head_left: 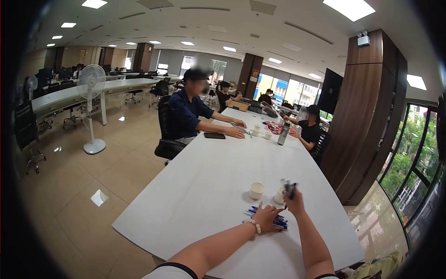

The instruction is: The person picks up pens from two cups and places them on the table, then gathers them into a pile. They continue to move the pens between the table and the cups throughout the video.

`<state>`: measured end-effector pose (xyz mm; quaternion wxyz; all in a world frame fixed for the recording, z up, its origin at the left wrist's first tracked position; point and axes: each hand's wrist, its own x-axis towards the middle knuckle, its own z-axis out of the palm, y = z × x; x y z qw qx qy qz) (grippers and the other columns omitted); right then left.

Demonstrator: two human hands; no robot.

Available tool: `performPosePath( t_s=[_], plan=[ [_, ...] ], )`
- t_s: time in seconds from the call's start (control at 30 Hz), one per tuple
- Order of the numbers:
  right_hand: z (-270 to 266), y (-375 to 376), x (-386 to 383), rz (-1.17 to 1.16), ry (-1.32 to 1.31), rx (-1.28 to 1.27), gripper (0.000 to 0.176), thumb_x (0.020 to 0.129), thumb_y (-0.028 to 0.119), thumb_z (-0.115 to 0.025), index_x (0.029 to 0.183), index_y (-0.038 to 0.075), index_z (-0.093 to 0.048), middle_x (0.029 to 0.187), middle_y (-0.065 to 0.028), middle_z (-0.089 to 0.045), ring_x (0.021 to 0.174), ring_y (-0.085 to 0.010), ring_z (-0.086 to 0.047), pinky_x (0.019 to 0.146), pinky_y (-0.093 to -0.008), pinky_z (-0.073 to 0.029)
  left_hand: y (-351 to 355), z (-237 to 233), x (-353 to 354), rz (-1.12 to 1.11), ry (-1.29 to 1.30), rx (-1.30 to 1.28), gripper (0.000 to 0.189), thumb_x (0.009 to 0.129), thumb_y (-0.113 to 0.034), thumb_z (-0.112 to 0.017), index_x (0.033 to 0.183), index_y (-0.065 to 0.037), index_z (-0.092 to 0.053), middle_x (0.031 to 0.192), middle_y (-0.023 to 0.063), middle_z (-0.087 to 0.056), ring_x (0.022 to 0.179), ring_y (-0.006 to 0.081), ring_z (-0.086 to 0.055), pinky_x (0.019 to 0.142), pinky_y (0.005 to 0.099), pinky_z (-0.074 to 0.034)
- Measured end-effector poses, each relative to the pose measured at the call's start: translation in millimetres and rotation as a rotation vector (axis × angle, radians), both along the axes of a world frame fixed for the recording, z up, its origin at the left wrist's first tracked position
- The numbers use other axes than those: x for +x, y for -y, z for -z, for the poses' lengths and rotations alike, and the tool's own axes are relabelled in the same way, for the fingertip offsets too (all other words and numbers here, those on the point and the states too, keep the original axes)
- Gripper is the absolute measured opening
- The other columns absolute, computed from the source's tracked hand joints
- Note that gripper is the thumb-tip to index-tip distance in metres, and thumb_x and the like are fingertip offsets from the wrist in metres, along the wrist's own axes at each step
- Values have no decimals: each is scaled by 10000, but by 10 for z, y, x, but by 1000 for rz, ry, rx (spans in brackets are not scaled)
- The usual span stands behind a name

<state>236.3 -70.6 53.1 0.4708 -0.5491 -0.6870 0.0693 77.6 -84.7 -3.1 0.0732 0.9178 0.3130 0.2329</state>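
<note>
My left hand (265, 218), with a beaded bracelet at the wrist, lies over a loose pile of blue pens (281, 223). Its fingers are spread, and pen ends stick out on both sides of it. My right hand (294, 204) is closed around a bundle of black pens (290, 189), raised just above the table and smeared by motion. Light, silvery ends show at the bundle's top. Behind this hand stands a white paper cup (278, 196), partly hidden by it. A second paper cup (256, 191) is upright to its left.
The long white table (195, 186) runs away from me. A person in dark blue (188, 109) sits at its left, another in black (310, 131) at its right. Between them are cups, a grey bottle (283, 134) and a phone (214, 136). A fan (92, 86) stands left.
</note>
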Motion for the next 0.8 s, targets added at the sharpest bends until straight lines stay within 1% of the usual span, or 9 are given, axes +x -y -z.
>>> performPosePath(
  t_s=[0.07, 0.1, 0.2, 0.27, 0.43, 0.47, 0.57, 0.63, 0.8],
  plan=[
    [76, 163, -112, 74, 355, -61, 270, 766, 208, -645, 941, 36, -535, 750, -185, -616, 722, -395, -583, 632, -422, -467, -16, 26, 17, 11, -36, 45, 730, 684, -565, -643, 1267, -174, -443, 1203, 91, -511, 1198, 266, -409, 1037, 599, -189],
    [-27, 291, -225, 96, 432, -189, 356, 741, 210, -679, 1004, 7, -550, 806, -211, -630, 778, -369, -616, 665, -416, -480, -13, 29, 20, 28, -32, 39, 730, 684, -565, -643, 1267, -174, -443, 1203, 91, -511, 1198, 266, -409, 1037, 599, -189],
    [58, 251, -139, 73, 443, -240, 354, 756, 199, -668, 1038, 17, -556, 819, -212, -631, 794, -360, -617, 684, -408, -480, 25, 27, -23, 71, -30, 124, 575, 696, -535, -645, 1127, -165, -559, 1213, 95, -515, 1195, 268, -418, 1034, 600, -192],
    [-5, 251, -150, 93, 425, -329, 400, 771, 235, -658, 1116, 66, -545, 878, -170, -640, 825, -350, -610, 700, -406, -481, 66, -20, -64, 79, 0, 145, 557, 703, -523, -647, 1120, -164, -559, 1198, 86, -525, 1184, 264, -431, 1034, 601, -195],
    [59, 294, -190, 7, 482, -134, 438, 742, 178, -662, 1157, 106, -541, 900, -149, -640, 828, -328, -616, 700, -394, -489, 84, -68, -195, 143, 312, 303, 406, 720, -409, -683, 1030, -166, -584, 1039, 8, -591, 1017, 220, -533, 963, 490, -329],
    [117, 276, -171, -6, 540, -118, 484, 728, 198, -667, 1189, 133, -532, 944, -123, -640, 852, -313, -613, 714, -390, -491, 87, -74, -235, 101, 458, 411, 330, 721, -358, -685, 958, -148, -591, 983, -6, -600, 952, 209, -551, 917, 438, -349],
    [203, 262, -233, -79, 629, -56, 535, 701, 198, -679, 1210, 151, -518, 961, -115, -632, 840, -311, -613, 708, -384, -496, 56, -90, -317, -123, 583, 404, 271, 719, -307, -668, 909, -130, -590, 962, 24, -584, 954, 220, -534, 898, 432, -342],
    [52, 399, -357, -60, 671, -142, 556, 693, 186, -690, 1218, 140, -511, 975, -99, -628, 874, -294, -602, 749, -373, -485, 35, -103, -369, -227, 613, 365, 267, 713, -287, -661, 915, -127, -592, 964, 38, -571, 959, 227, -518, 887, 428, -341],
    [128, 446, -75, -110, 496, 171, 524, 704, 164, -683, 1196, 100, -517, 996, -93, -622, 933, -266, -573, 824, -365, -445, -67, -42, -431, -417, 664, 261, 321, 719, -267, -639, 998, -120, -578, 1022, 65, -529, 1005, 250, -472, 877, 415, -344]
  ],
)
